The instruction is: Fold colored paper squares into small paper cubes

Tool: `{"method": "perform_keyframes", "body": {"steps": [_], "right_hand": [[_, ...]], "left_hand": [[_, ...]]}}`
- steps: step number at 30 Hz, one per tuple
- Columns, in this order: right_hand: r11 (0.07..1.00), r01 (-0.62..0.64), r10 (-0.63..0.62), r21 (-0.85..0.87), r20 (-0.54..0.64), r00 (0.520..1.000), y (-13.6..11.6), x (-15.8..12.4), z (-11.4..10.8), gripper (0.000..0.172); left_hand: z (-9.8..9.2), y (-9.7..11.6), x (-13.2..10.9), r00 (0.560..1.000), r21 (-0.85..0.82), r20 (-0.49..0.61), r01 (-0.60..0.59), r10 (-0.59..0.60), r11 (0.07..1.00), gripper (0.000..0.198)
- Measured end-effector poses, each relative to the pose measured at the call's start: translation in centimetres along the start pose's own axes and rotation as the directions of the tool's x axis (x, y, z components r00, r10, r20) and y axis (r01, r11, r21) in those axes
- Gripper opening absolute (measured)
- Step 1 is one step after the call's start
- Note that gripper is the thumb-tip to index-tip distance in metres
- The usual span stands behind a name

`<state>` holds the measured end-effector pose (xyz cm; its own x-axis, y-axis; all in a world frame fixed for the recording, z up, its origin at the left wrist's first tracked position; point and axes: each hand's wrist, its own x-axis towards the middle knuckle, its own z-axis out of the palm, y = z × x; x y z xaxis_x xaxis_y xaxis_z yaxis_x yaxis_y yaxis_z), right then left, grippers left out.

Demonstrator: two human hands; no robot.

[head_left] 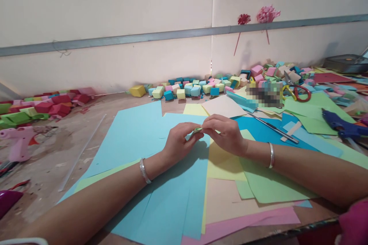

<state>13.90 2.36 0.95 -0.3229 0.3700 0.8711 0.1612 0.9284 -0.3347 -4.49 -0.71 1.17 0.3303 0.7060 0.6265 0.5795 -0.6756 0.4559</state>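
My left hand [178, 141] and my right hand [225, 133] meet over a spread of coloured paper sheets [161, 183]. Both pinch a small folded piece of light green paper [197, 130] between fingers and thumbs. Each wrist wears a silver bangle. The light blue sheets lie under my left forearm, yellow, green and pink ones under my right.
Several small folded paper cubes [189, 89] lie along the wall, with more piled at back right. Red and green paper pieces [37, 109] sit at far left beside a pink glue gun [20, 141]. Red-handled scissors [296, 91], a blue glue gun [342, 124] and a craft knife [273, 127] lie to the right.
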Motion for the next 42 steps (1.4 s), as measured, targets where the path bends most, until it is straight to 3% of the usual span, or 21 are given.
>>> {"method": "perform_keyframes", "body": {"steps": [5, 11, 16, 22, 26, 29, 31, 36, 39, 42], "right_hand": [[0.983, -0.157, 0.159, 0.096, -0.013, 0.987, 0.4, 0.0, -0.2, 0.01], [0.982, -0.156, 0.156, 0.109, 0.005, 0.988, 0.4, -0.1, 0.0, 0.01], [0.984, -0.161, 0.161, 0.078, 0.002, 0.987, 0.1, 0.0, 0.2, 0.008], [0.98, -0.189, 0.188, 0.057, 0.032, 0.982, -0.1, 0.1, 0.2, 0.008], [0.975, -0.206, 0.201, 0.086, 0.069, 0.977, -0.3, 0.1, 0.3, 0.009], [0.934, -0.328, 0.32, 0.144, 0.074, 0.945, -0.5, 0.2, 0.3, 0.008], [0.873, -0.439, 0.438, 0.215, 0.056, 0.897, -0.4, 0.3, 0.4, 0.011], [0.729, -0.583, 0.624, 0.359, 0.002, 0.782, 0.5, 0.6, 0.2, 0.022], [0.711, -0.623, 0.644, 0.328, 0.055, 0.763, 0.9, 0.5, 0.1, 0.021], [0.756, -0.619, 0.61, 0.213, 0.114, 0.784, 1.1, 0.4, 0.0, 0.016]], "left_hand": [[-0.3, 0.1, -0.1, 0.994, -0.098, -0.09, 0.057, -0.066, 0.994, 0.017], [-0.1, 0.1, 0.3, 0.986, -0.049, -0.164, 0.008, -0.016, 0.999, 0.013], [-0.3, 0.2, 0.3, 0.985, 0.005, -0.172, 0.029, -0.028, 1.0, 0.01], [-0.3, 0.2, 0.3, 0.975, -0.24, -0.095, 0.172, -0.2, 0.955, 0.015], [-0.4, 0.1, 0.5, 0.967, -0.25, -0.085, 0.213, -0.24, 0.945, 0.018], [-0.4, 0.1, 0.7, 0.953, -0.242, -0.109, 0.25, -0.282, 0.937, 0.018], [-0.3, 0.1, 0.7, 0.942, -0.283, -0.096, 0.283, -0.321, 0.916, 0.019], [0.2, -0.3, 0.7, 0.89, -0.411, 0.051, 0.433, -0.454, 0.802, 0.024], [0.3, -0.4, 0.8, 0.843, -0.436, 0.08, 0.51, -0.532, 0.742, 0.02], [0.1, -0.3, 0.9, 0.823, -0.414, 0.112, 0.549, -0.558, 0.726, 0.018]]}}
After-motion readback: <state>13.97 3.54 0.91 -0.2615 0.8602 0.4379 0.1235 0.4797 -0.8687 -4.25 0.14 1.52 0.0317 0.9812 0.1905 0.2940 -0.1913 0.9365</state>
